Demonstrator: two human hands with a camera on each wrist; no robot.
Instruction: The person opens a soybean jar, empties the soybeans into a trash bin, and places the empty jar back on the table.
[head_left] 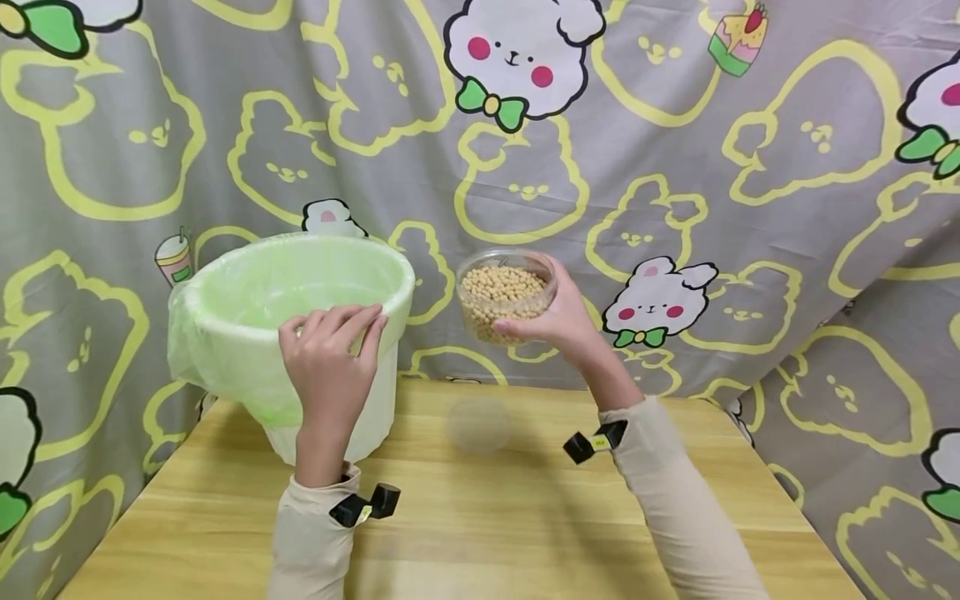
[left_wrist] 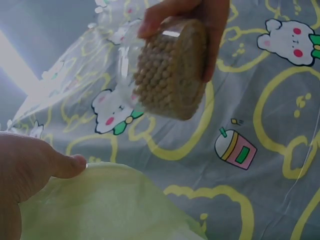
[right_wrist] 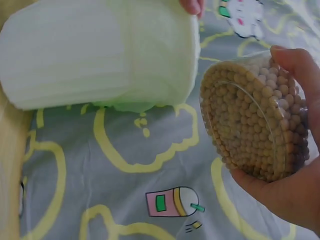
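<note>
A white bin (head_left: 341,417) with a pale green plastic bag (head_left: 300,287) folded over its rim stands on the left of the table. My left hand (head_left: 333,354) grips the near rim, fingers curled over it; its thumb lies along the rim in the left wrist view. To the right of the bin, my right hand (head_left: 558,312) holds a clear plastic tub (head_left: 487,321) above the table, thumb and fingers round its sides. Small round beige balls (right_wrist: 245,125) fill much of the tub, which tilts slightly and has no lid on.
A faint round patch (head_left: 478,425), perhaps a clear lid, shows on the wooden table (head_left: 450,517) below the tub; I cannot tell for sure. A grey cloth (head_left: 420,183) with cartoon figures hangs behind the table and along its right side.
</note>
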